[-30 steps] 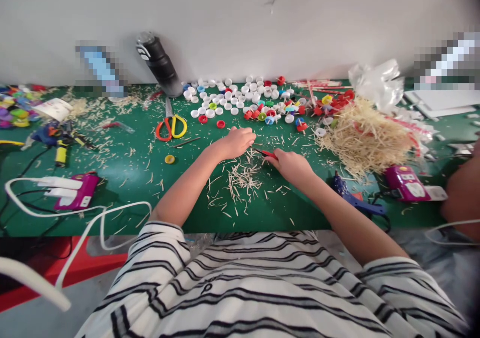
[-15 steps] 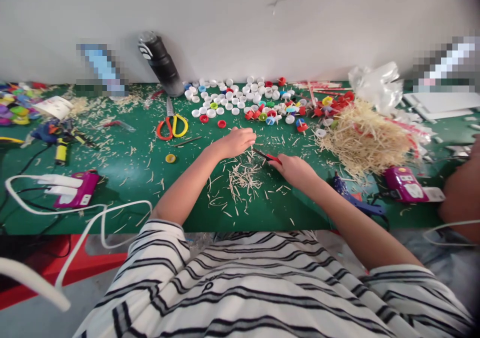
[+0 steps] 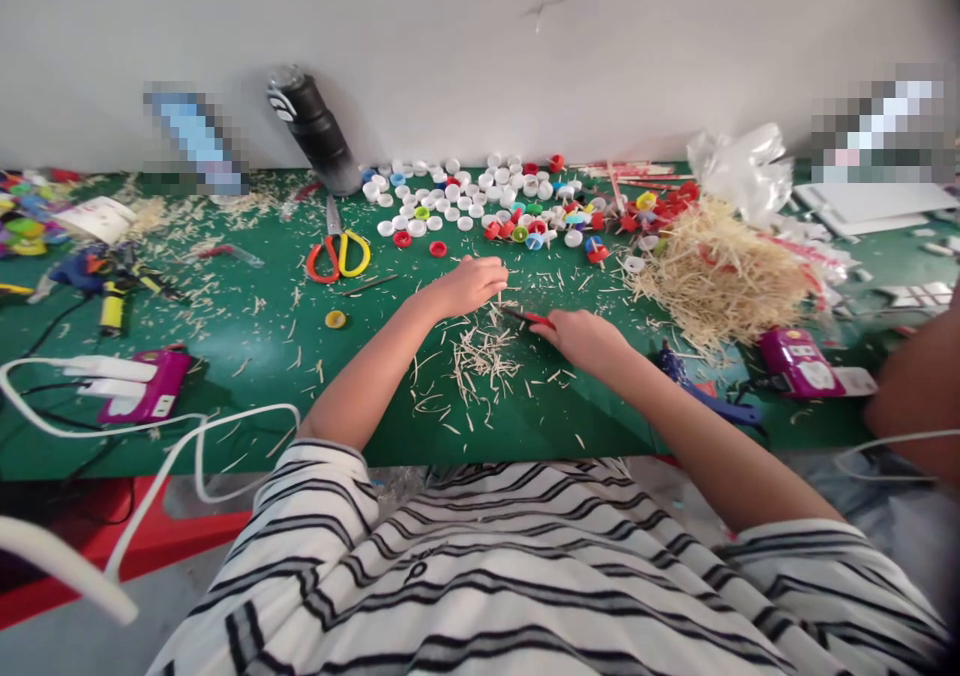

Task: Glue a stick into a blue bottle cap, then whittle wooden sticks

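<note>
My right hand [image 3: 589, 341] is closed around the red handle of a slim dark-tipped tool [image 3: 534, 319], whose tip points left toward my other hand. My left hand [image 3: 474, 284] is closed in a pinch, with a thin pale sliver [image 3: 498, 298] showing below the fingertips. The tool's tip lies close beside that sliver; whether they touch is too small to tell. Below both hands a loose heap of pale wood slivers [image 3: 484, 359] lies on the green table [image 3: 540, 426].
Bottle caps [image 3: 465, 201] spread along the back near a black bottle [image 3: 315, 131]. Scissors [image 3: 337, 246] lie to the left. A straw-like pile [image 3: 727, 276], a blue glue gun [image 3: 705, 391] and purple power socket [image 3: 799, 361] are right. Another person's arm [image 3: 911, 396] is far right.
The view has shifted slightly, moving the table items a little left. The tool's tip has come nearer the sliver at my left fingertips. Both hands keep their grip.
</note>
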Demonstrator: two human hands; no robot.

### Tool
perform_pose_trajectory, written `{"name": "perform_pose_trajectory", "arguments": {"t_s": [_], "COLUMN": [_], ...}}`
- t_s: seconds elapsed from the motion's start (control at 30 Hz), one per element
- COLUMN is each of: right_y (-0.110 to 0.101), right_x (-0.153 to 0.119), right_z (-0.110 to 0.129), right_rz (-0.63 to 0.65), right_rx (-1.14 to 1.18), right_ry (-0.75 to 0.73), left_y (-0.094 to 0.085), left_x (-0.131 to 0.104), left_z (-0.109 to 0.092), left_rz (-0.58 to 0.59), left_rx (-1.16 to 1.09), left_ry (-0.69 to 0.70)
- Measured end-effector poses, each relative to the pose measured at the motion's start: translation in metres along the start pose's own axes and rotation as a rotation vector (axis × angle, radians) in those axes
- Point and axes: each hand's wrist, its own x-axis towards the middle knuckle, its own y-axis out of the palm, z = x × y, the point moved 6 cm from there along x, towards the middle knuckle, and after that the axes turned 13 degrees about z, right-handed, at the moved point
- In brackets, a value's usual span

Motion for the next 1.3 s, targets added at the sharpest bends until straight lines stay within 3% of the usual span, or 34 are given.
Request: {"name": "perform_pose_trajectory", "arguments": {"t_s": [0.2, 0.63, 1.03, 1.3], "right_y": [0.006, -0.006, 0.003, 0.007], "right_x": [-0.005, 0.007, 0.004, -0.002], "right_z": [-0.005, 0.003, -0.007, -0.01], "right_rz": [0.005, -0.053, -0.008, 0.001], "right_rx": [-0.026, -0.01, -0.037, -0.067], "right_ry": [0.003, 0.011, -0.002, 0.011], "left_y": [0.001, 0.0, 0.0, 0.001], "left_x": [0.001, 0.003, -0.003, 0.001], "left_z": [-0.011, -0.021, -0.002, -0.021], "left_rz": [0.016, 0.025, 0.027, 0.041], "left_rx": [0.004, 0.031, -0.046, -0.027], "left_ry": [0.034, 0.021, -0.008, 0.046]}}
